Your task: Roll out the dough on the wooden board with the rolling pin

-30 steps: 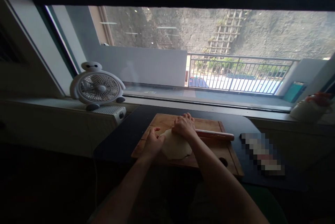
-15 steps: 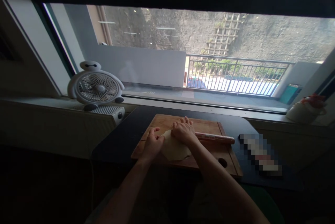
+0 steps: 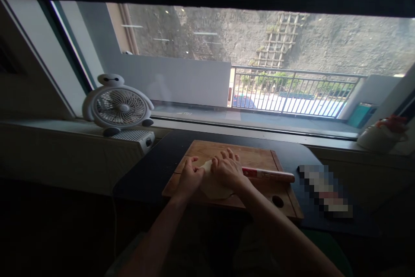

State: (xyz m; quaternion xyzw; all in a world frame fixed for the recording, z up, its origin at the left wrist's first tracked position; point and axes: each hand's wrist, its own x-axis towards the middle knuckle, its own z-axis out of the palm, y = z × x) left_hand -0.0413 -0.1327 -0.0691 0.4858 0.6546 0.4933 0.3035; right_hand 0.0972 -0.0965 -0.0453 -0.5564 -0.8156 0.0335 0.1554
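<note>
A flat, pale sheet of dough (image 3: 216, 189) lies on a wooden cutting board (image 3: 249, 151) in front of me. My left hand (image 3: 190, 176) pinches the dough's left edge between thumb and fingers. Over the dough, my right hand (image 3: 228, 170) rests palm down on a wooden rolling pin (image 3: 270, 174), its fingers stretched forward and apart. The pin sticks out to the right from beneath that hand, with a red and pale marking near the palm. Its left part is hidden under my hand.
The board sits on a dark table (image 3: 155, 169) by a window. A pixelated flat object (image 3: 324, 190) lies right of the board. A white fan (image 3: 121, 107) stands at left on a boxy unit. On the right sill is a white pot (image 3: 378, 136) with something reddish on top.
My right hand has come slightly nearer to me, and the rolling pin has turned, showing more red on its marking. My left hand stays at the dough's edge.
</note>
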